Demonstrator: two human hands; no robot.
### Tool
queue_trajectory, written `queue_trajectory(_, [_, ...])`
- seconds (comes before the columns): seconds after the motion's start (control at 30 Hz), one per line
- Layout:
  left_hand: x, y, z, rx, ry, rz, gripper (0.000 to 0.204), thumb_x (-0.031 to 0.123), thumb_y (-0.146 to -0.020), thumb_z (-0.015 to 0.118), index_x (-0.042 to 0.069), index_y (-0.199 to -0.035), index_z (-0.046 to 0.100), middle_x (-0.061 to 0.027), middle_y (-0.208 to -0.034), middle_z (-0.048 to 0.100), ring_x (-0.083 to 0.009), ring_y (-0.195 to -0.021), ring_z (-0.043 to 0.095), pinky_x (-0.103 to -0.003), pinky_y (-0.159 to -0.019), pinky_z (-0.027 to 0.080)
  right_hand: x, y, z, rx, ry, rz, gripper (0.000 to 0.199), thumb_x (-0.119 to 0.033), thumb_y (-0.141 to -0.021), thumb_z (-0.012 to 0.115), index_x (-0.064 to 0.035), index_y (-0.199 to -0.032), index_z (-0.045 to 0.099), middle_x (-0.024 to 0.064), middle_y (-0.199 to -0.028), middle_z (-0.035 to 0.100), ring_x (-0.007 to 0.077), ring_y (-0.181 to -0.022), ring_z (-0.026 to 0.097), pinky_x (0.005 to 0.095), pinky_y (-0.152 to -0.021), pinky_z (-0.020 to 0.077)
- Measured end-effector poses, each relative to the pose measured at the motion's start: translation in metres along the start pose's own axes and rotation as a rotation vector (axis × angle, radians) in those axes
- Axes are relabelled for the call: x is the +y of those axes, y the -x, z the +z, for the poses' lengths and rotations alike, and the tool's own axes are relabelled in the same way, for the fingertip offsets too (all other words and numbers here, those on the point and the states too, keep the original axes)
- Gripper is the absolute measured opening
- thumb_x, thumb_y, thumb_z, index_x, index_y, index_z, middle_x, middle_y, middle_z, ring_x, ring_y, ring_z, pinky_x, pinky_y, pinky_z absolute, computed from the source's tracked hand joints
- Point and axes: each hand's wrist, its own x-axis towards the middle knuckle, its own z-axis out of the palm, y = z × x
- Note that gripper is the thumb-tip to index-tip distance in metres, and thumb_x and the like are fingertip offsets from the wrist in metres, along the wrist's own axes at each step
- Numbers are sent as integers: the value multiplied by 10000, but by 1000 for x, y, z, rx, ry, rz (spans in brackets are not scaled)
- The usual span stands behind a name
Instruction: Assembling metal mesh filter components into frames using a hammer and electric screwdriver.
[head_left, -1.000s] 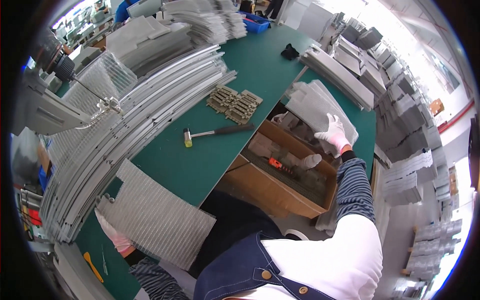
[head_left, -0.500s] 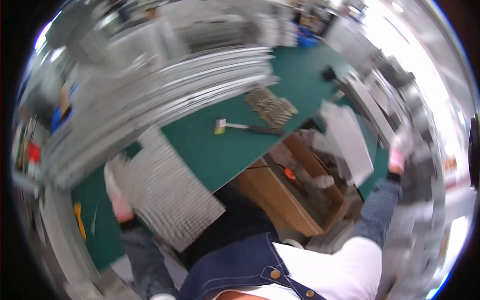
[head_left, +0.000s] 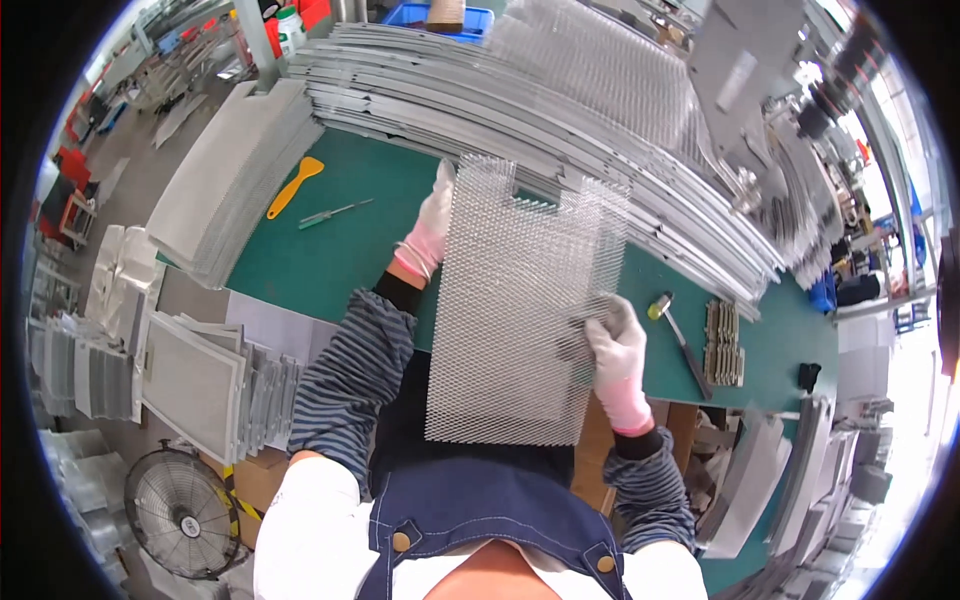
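A silvery expanded-metal mesh sheet (head_left: 505, 330) with a notch in its far edge is held up in front of me, above the green table (head_left: 310, 240). My left hand (head_left: 434, 218), in a white and pink glove, grips its left edge near the top; the fingers are partly behind the mesh. Lower down on the opposite side, my right hand (head_left: 618, 362), gloved alike, is closed on the right edge. Along that edge the mesh looks doubled; I cannot tell whether it is a second sheet or a fold.
Stacked metal frames (head_left: 540, 120) run along the table's far side. A yellow scraper (head_left: 295, 188) and a thin tool (head_left: 335, 213) lie left; a hammer (head_left: 685, 345) and brass-coloured metal strips (head_left: 722, 343) lie right. Mesh sheets (head_left: 235, 180) are piled at far left. A fan (head_left: 188, 515) stands below.
My view has swung round and steadied. The mesh sheet, earlier at my left hand, is now raised in front of me. My right hand has come from far right onto its right edge.
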Motion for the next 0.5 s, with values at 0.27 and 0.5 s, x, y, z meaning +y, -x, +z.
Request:
queue_trajectory(0.27, [2, 1, 6, -87, 208, -27, 601, 493, -1026, 357, -1, -1362, 423, -208, -1262, 559, -310, -1110, 585, -432, -953, 513, 28, -18, 8, 39, -31, 116, 368, 19, -892, 544, 49, -1256, 501, -10, -812, 578, 26, -619, 475, 175, -536, 364])
queue_trajectory(0.5, [7, 2, 12, -50, 266, -85, 376, 198, -1021, 452, -12, -1333, 440, -219, -1199, 584, -299, -1047, 614, -387, -919, 535, 50, -23, 1, 16, -77, 120, 396, 77, -887, 553, 65, -1278, 495, 24, -1009, 610, 46, -774, 534, 187, -658, 436])
